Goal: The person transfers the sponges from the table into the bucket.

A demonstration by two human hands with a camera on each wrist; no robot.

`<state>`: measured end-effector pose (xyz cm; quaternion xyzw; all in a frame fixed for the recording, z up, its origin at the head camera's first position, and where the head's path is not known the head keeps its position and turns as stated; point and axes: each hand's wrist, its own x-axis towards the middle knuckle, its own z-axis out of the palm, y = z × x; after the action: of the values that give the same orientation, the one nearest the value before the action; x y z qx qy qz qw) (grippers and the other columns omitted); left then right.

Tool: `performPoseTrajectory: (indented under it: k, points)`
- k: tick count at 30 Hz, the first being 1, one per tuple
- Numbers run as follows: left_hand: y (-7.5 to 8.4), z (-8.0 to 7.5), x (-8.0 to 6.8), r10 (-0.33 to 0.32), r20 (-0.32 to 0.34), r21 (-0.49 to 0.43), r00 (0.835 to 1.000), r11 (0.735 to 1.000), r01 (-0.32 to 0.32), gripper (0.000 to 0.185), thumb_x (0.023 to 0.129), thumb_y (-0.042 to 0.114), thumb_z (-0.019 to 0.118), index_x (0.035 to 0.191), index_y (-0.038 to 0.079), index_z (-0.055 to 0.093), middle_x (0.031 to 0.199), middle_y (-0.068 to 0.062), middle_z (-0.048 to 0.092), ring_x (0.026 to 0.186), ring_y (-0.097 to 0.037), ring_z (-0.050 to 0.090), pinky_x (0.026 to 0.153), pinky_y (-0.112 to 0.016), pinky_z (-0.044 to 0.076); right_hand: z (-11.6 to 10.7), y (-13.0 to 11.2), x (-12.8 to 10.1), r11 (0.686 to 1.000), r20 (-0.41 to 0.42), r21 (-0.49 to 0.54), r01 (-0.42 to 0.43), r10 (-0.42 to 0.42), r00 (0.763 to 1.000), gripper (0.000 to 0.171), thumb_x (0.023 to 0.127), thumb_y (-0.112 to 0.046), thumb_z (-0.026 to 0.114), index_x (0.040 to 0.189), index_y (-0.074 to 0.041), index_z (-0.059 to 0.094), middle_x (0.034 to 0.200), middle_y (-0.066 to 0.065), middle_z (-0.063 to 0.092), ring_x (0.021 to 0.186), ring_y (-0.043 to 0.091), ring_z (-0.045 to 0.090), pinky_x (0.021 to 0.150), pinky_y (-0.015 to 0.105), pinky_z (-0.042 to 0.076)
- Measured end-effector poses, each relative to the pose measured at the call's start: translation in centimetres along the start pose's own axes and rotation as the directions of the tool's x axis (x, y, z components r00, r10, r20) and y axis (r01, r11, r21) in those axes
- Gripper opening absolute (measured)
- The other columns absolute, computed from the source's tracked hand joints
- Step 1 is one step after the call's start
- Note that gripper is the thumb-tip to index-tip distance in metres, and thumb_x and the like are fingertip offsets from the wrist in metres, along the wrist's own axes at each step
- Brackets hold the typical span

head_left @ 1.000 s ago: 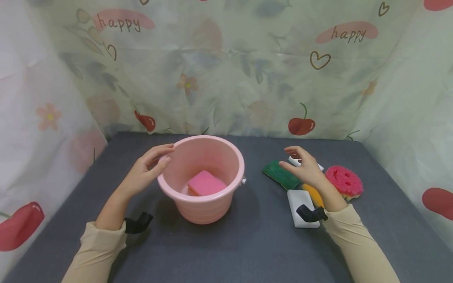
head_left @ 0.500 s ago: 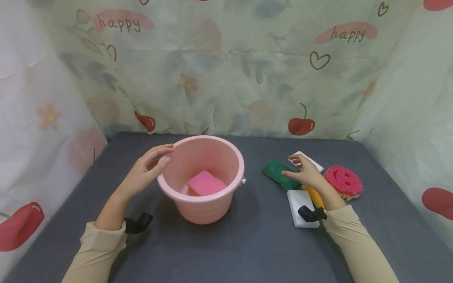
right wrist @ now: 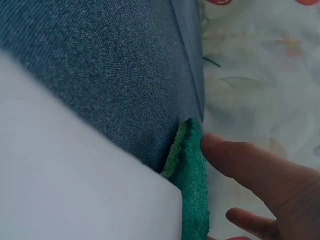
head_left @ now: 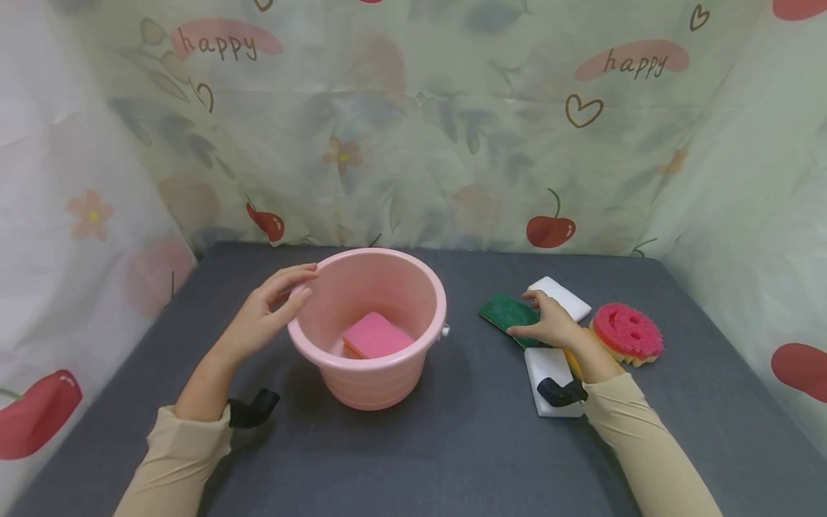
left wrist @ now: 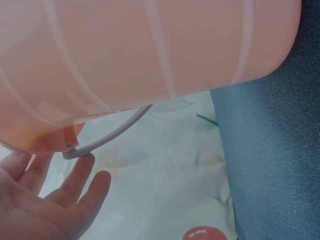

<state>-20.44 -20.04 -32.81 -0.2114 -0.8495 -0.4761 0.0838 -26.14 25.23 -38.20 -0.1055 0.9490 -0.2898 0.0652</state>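
Observation:
My left hand (head_left: 265, 305) is at the left rim of a pink bucket (head_left: 371, 384), fingers loosely extended and thumb apart. In the left wrist view those fingers spread beside the rim and the grey bail handle (left wrist: 120, 131), one fingertip right at the handle. Inside the bucket lies a pink sponge (head_left: 377, 335). My right hand (head_left: 552, 323) is low over a green scouring sponge (head_left: 502, 312), thumb and fingers parted around its right end. The right wrist view has the thumb close beside that sponge's green face (right wrist: 195, 185). Nothing is pinched.
Around the right hand are a white block sponge (head_left: 544, 362) in front, another white block (head_left: 563, 298) behind, and a round pink smiley sponge (head_left: 629, 330) to the right. A yellow-orange item (head_left: 573, 366) is mostly hidden under the forearm. Printed curtains (head_left: 420, 143) enclose the dark table (head_left: 413, 467).
My right hand has come down and nearer, from over the far white block to the green sponge's right end, uncovering the white block. The left hand and bucket have not moved.

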Motion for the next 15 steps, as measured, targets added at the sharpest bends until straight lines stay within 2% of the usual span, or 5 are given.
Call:
performPoseTrajectory:
  k: [4, 6, 8, 12, 15]
  points:
    - [0.01, 0.02, 0.03, -0.008, 0.006, -0.008, 1.0, 1.0, 0.008, 0.036, 0.095, 0.019, 0.052, 0.129, 0.008, 0.053, 0.143, -0.008, 0.044, 0.131, -0.023, 0.039, 0.105, -0.046, 0.035, 0.0, -0.22, -0.06, 1.0, 0.02, -0.001, -0.011, 0.011, 1.0, 0.08, 0.079, -0.03, 0.074, 0.135, 0.01, 0.032, 0.134, 0.035, 0.04, 0.125, 0.047, 0.039, 0.1, 0.056, 0.037]
    - [0.03, 0.04, 0.03, -0.007, 0.007, -0.015, 1.0, 1.0, 0.007, 0.036, 0.095, 0.019, 0.052, 0.129, 0.008, 0.053, 0.143, -0.009, 0.044, 0.132, -0.026, 0.038, 0.105, -0.052, 0.034, -0.03, -0.31, -0.1, 1.0, 0.032, -0.005, -0.016, 0.017, 0.999, 0.081, 0.079, -0.029, 0.074, 0.135, 0.01, 0.031, 0.135, 0.036, 0.038, 0.126, 0.047, 0.038, 0.101, 0.056, 0.036]
    - [0.02, 0.02, 0.03, -0.009, 0.007, -0.011, 1.0, 1.0, 0.009, 0.036, 0.095, 0.019, 0.052, 0.129, 0.008, 0.053, 0.143, -0.008, 0.044, 0.132, -0.025, 0.038, 0.105, -0.044, 0.036, -0.07, -0.36, -0.14, 1.0, 0.041, -0.014, -0.019, 0.019, 0.999, 0.081, 0.078, -0.027, 0.074, 0.136, 0.01, 0.03, 0.135, 0.036, 0.038, 0.125, 0.048, 0.038, 0.101, 0.057, 0.035]
    - [0.0, -0.01, -0.01, -0.004, 0.005, -0.006, 1.0, 1.0, 0.004, 0.035, 0.095, 0.019, 0.052, 0.129, 0.009, 0.053, 0.142, -0.007, 0.045, 0.132, -0.023, 0.039, 0.099, -0.018, 0.035, -0.09, -0.34, -0.16, 0.999, 0.045, -0.039, -0.015, 0.017, 0.999, 0.081, 0.076, -0.025, 0.075, 0.135, 0.01, 0.031, 0.133, 0.037, 0.039, 0.124, 0.048, 0.038, 0.101, 0.057, 0.035]
    - [-0.01, -0.02, -0.02, -0.002, 0.003, -0.006, 1.0, 1.0, 0.002, 0.035, 0.095, 0.019, 0.053, 0.129, 0.009, 0.053, 0.142, -0.007, 0.045, 0.131, -0.018, 0.039, 0.095, -0.01, 0.033, -0.05, -0.28, -0.16, 0.998, 0.044, -0.061, -0.009, 0.012, 0.999, 0.081, 0.075, -0.024, 0.077, 0.134, 0.01, 0.032, 0.132, 0.036, 0.041, 0.122, 0.048, 0.039, 0.101, 0.057, 0.035]
